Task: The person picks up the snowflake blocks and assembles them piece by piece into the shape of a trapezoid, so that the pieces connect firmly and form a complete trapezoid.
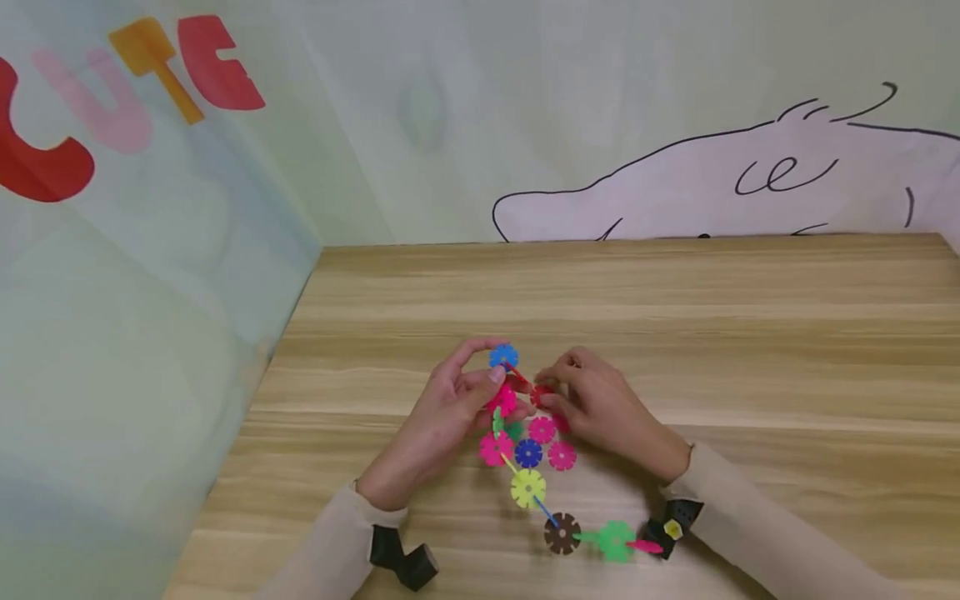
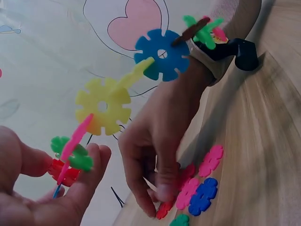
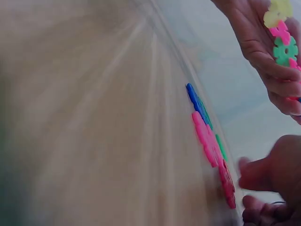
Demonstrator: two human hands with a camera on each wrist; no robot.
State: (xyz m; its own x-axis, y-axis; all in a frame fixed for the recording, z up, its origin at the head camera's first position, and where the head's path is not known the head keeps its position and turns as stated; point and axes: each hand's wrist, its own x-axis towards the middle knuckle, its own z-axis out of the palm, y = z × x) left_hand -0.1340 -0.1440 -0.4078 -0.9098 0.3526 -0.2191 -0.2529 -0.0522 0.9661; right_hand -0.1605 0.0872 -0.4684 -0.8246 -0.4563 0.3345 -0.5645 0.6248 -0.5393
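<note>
My left hand [image 1: 450, 404] pinches the upper end of a chain of notched plastic discs, near a blue disc [image 1: 503, 357] and a pink disc [image 1: 501, 400]. From there the chain hangs through a yellow disc [image 1: 528, 488] and a brown disc [image 1: 562, 533] to a green disc [image 1: 617, 542] by the right wrist. The left wrist view shows another blue disc [image 2: 162, 54] in the chain. My right hand [image 1: 600, 400] has thumb and fingertips at a small red disc [image 2: 164, 209] by the tabletop, seemingly pinching it. The left fingers partly hide the chain's upper end.
Loose discs lie on the wooden table [image 1: 375, 300] under the hands: a dark blue disc [image 1: 528, 453], pink discs [image 1: 562, 456] and a green disc [image 2: 180, 220]. A printed wall [image 1: 420, 125] stands behind and to the left. Each wrist wears a black device [image 1: 401, 558].
</note>
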